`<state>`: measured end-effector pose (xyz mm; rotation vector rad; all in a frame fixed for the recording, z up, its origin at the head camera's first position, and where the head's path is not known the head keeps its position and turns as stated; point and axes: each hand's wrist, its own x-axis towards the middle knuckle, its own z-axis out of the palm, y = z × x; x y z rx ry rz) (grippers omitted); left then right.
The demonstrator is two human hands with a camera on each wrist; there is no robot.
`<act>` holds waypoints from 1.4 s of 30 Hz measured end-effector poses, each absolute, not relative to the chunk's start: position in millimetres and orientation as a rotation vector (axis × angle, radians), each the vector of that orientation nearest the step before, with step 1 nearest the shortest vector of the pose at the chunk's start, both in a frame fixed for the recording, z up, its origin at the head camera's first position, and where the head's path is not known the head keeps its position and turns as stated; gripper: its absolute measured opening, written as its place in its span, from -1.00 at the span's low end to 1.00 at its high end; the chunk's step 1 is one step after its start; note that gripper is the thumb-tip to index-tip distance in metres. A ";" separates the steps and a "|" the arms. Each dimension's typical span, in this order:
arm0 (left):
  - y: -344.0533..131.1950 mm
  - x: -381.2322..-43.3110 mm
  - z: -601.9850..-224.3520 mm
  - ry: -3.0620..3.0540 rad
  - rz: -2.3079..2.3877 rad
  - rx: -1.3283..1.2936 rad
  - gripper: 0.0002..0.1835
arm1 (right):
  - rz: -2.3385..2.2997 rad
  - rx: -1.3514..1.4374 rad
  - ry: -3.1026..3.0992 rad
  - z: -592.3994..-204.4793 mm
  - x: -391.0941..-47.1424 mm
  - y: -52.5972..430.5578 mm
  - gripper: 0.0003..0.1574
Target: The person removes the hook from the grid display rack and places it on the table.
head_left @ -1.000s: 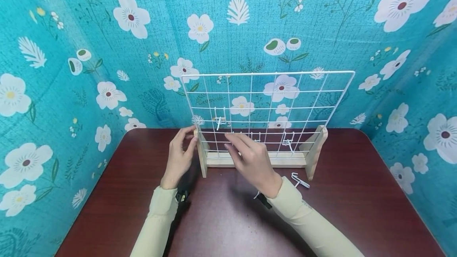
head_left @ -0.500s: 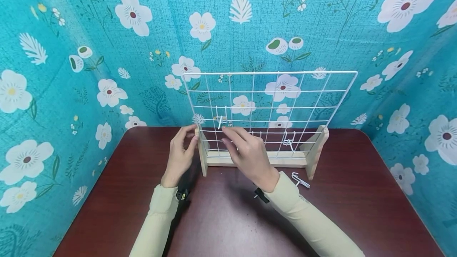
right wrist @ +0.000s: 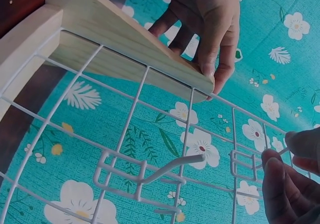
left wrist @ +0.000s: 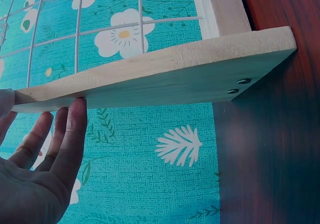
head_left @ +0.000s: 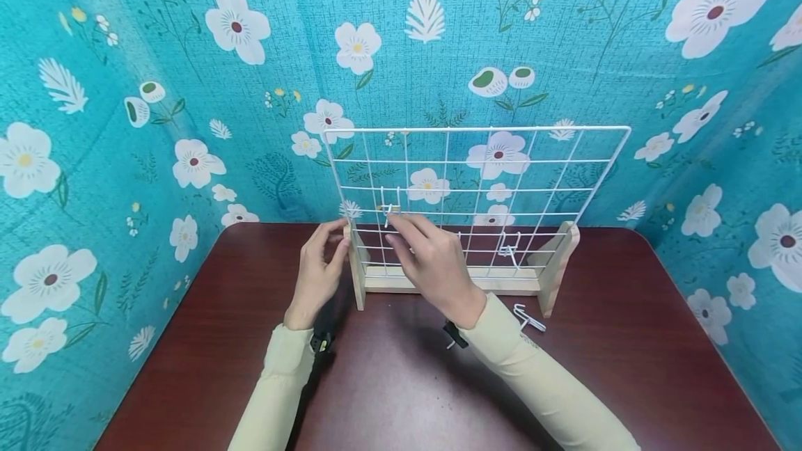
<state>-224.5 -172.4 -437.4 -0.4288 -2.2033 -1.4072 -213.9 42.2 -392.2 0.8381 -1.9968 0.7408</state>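
Hook (head_left: 388, 211) in right grip (head_left: 435, 264), left grip (head_left: 316, 273) on rack (head_left: 357, 277)

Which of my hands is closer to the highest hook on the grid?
Right. Your right hand is at that hook; your left hand is farther off to its left, at the left wooden support.

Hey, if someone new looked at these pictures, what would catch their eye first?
Probably the turquoise flowered cloth filling the background behind the dark red table. Next, the white wire grid standing in a wooden stand toward the table's back. Then the hands: the left hand holds the stand's left end, and the right hand pinches a white hook on the grid's left part.
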 end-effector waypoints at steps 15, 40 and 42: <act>-173.0 -222.6 -434.7 -2.181 -1.420 -0.454 -0.69 | 0.722 0.855 -1.992 -388.3 -221.0 36.5 -0.74; -185.5 -240.8 -459.2 -2.197 -1.389 -0.484 -0.67 | 0.685 0.846 -1.959 -383.0 -224.0 31.9 -0.82; -185.4 -241.0 -459.5 -2.198 -1.386 -0.478 -0.67 | 0.684 0.847 -1.955 -382.2 -223.8 31.7 -0.81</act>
